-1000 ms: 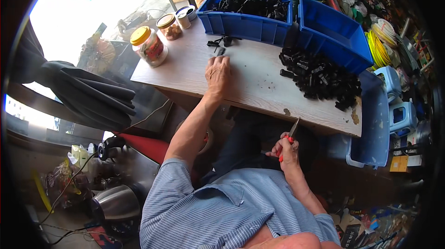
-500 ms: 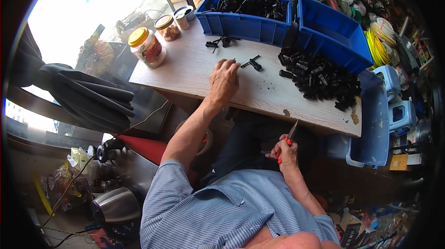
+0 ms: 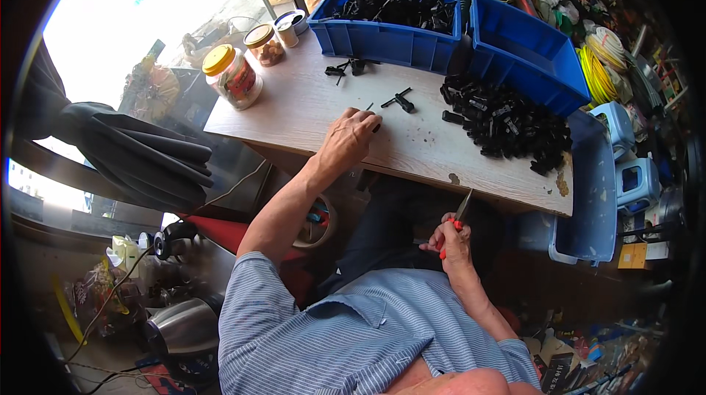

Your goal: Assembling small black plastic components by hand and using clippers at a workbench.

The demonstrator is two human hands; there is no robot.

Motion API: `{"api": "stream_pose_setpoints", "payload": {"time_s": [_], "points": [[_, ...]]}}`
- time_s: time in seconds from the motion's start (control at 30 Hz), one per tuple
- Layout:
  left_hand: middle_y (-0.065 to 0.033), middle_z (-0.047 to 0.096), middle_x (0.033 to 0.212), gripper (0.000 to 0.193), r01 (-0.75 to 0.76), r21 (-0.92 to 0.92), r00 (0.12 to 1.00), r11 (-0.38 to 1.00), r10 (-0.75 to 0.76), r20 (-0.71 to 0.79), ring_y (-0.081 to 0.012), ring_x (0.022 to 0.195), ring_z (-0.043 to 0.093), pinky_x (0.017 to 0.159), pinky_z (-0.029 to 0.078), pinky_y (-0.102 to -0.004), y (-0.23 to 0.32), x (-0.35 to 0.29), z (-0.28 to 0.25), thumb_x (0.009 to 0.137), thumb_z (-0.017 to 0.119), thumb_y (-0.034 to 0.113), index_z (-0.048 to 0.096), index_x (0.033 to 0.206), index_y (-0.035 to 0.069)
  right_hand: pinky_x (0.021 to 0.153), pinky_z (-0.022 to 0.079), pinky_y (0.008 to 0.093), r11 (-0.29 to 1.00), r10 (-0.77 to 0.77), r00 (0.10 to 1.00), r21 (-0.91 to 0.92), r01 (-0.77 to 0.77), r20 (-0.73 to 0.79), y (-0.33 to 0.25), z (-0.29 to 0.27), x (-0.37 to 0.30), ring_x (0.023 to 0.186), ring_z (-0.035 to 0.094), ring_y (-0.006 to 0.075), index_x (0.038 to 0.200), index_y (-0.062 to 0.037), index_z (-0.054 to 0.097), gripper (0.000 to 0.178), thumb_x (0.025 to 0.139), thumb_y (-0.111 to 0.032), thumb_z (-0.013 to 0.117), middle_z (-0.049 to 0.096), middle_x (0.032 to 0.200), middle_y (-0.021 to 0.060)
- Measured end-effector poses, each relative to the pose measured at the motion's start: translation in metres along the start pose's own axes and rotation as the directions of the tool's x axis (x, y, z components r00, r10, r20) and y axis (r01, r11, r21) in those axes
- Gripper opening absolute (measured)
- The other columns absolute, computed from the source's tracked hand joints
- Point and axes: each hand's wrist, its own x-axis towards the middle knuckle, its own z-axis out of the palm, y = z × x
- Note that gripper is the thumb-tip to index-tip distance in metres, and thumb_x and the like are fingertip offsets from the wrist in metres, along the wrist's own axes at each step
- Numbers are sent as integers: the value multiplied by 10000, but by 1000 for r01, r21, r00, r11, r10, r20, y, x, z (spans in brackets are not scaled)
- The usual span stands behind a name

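I have the left hand (image 3: 348, 136) over the pale tabletop (image 3: 412, 156), its fingers curled in narrow around a small black part (image 3: 377, 129). Most of that part is hidden from me — I get only a dark bit at the fingertips and a thin tip sticking out past the knuckles, so its exact seat in the grip I can't tell.

Just beyond those fingers, ahead and a little to the right, a loose black piece (image 3: 403, 104) lies on the wood, its thin arms spread, apart from the hand. Farther ahead, well clear of the fingertips, I see a small black cluster (image 3: 358, 67) near the foot of the loaded blue crate (image 3: 397, 45), which is heaped with similar black pieces. The big black pile (image 3: 507, 123) sits well off to the right, in front of the second blue crate (image 3: 529, 75).

My view of the right hand (image 3: 456, 242) puts it low, in front of the table's near edge, fingers closed around the red handles of a pointed tool (image 3: 463, 211). Its metal tip points up at that edge — whether the two touch, I can't tell.
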Motion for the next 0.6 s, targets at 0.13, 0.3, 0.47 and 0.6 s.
{"api": "stream_pose_setpoints", "payload": {"time_s": [0.13, 0.3, 0.47, 0.6], "points": [[-113, 694, 1054, 327, 110, 0, 992, 994, -110, 54, -348, 970, 620, 829, 519, -424, 27, -1, -13, 781, 665, 36, 663, 1105, 78, 542, 594, 370, 1000, -5, 1000, -19, 5, 9, -5, 0, 1, 518, 539, 107, 989, -86, 537, 131, 892, -171, 560, 506, 623, 1], [-83, 705, 939, 277, 288, -672, 957, 682, -221, 186, -186, 868, 664, 743, 535, -313, 72, -30, -6, 886, 702, 164, 682, 1149, 80, 546, 594, 372, 999, -40, 996, 13, 39, 85, -17, 12, 4, 504, 519, 114, 985, -60, 535, 125, 884, -133, 531, 493, 616, 12], [-35, 702, 880, 257, 694, -719, 720, 39, -21, 693, -102, 764, 655, 573, 482, -223, 113, -51, 15, 916, 669, 227, 677, 1101, 48, 553, 596, 364, 988, -135, 973, 101, 117, 189, -30, 19, 0, 528, 551, 148, 1034, -7, 544, 194, 858, -87, 523, 525, 646, 53], [-60, 686, 803, 171, 782, -568, 610, -257, 134, 781, -100, 596, 605, 451, 395, -201, 119, -70, 60, 896, 651, 220, 649, 962, 61, 564, 613, 372, 996, -59, 968, 73, 42, 242, -22, 11, -2, 629, 659, 223, 1043, -9, 537, 213, 834, -46, 517, 622, 764, 123]]}}
